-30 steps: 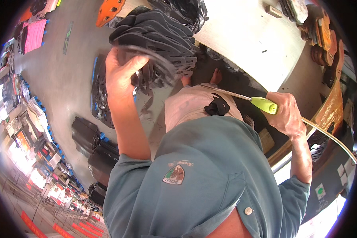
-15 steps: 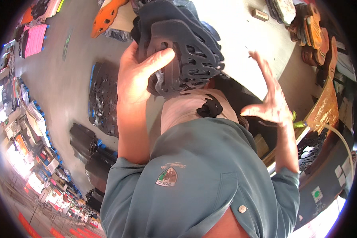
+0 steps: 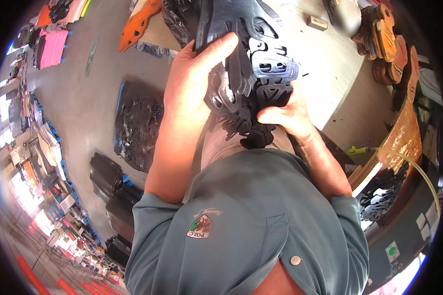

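Observation:
A stack of dark, slotted cut-out pieces (image 3: 241, 19), like shaped rubber or foam sheets, hangs in front of my body. My left hand (image 3: 194, 73) is closed round its left edge, thumb on top and fingers hidden behind. At the lower right edge, my right hand (image 3: 288, 115) grips the pieces, its thumb in front and its fingers mostly hidden beneath. The slotted ends are fanned apart, and one glossy layer (image 3: 273, 66) reflects bluish light. Small black scraps (image 3: 256, 137) dangle at the bottom, near my waist.
Orange and brown shaped pieces (image 3: 386, 44) are stacked at the far right, near a small block (image 3: 317, 22) on the pale table (image 3: 330, 64). A yellow-green hose fitting (image 3: 358, 150) lies at right. Black cut sheets (image 3: 138, 125) and black bundles (image 3: 118, 196) are on the left floor.
My right hand has come in from the right, where it was spread and free, and now grips the stack's lower right. The stack has tilted and its layers have spread.

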Available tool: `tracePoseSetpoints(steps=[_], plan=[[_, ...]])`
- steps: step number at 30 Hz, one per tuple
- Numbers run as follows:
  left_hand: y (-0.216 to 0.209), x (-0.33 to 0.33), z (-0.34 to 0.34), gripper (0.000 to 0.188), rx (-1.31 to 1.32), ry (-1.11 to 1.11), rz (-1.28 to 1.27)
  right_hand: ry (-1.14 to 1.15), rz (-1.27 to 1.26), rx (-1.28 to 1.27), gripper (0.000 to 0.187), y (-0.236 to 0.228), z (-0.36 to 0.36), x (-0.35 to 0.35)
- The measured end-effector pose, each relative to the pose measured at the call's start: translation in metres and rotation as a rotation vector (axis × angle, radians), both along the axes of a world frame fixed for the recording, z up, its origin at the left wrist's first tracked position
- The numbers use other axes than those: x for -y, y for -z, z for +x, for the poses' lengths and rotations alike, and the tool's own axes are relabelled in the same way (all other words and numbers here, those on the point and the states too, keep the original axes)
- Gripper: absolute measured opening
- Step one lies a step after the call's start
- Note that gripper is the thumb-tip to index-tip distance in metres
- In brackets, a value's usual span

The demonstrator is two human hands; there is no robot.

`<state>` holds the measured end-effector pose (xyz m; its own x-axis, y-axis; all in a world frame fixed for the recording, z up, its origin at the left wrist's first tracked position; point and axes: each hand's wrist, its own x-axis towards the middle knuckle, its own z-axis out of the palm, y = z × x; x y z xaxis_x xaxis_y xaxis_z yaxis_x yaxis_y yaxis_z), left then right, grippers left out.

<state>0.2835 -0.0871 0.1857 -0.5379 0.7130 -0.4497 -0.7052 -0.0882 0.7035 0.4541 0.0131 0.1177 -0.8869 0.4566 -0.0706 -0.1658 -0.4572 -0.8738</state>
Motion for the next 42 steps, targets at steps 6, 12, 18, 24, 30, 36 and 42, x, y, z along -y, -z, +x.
tracePoseSetpoints(steps=[6, 12, 18, 24, 30, 36, 42], plan=[[-0.002, 0.000, 0.005, 0.034, 0.164, 0.234, 0.262, 0.132, -0.004, 0.121, 0.053, -0.038, 0.019, 0.005], [0.006, 0.006, 0.009, 0.049, 0.120, 0.351, 0.392, 0.192, 0.175, 0.190, 0.046, -0.060, 0.037, 0.001], [0.018, 0.015, 0.021, 0.071, -0.032, 0.394, 0.451, 0.195, 0.235, 0.122, 0.039, -0.065, 0.050, 0.001], [0.029, 0.015, 0.039, 0.057, 0.251, 0.273, 0.440, 0.235, 0.197, 0.226, 0.057, -0.066, 0.057, 0.003], [0.034, 0.007, 0.047, 0.050, 0.453, 0.258, 0.462, 0.175, 0.064, 0.159, 0.111, -0.067, 0.084, 0.003], [0.036, 0.001, 0.050, 0.047, 0.394, 0.329, 0.445, 0.463, 0.563, 0.509, 0.114, -0.046, 0.157, -0.023], [0.032, -0.001, 0.041, 0.046, 0.367, 0.328, 0.451, -0.404, 1.588, 1.578, 0.075, -0.029, 0.275, -0.066]])
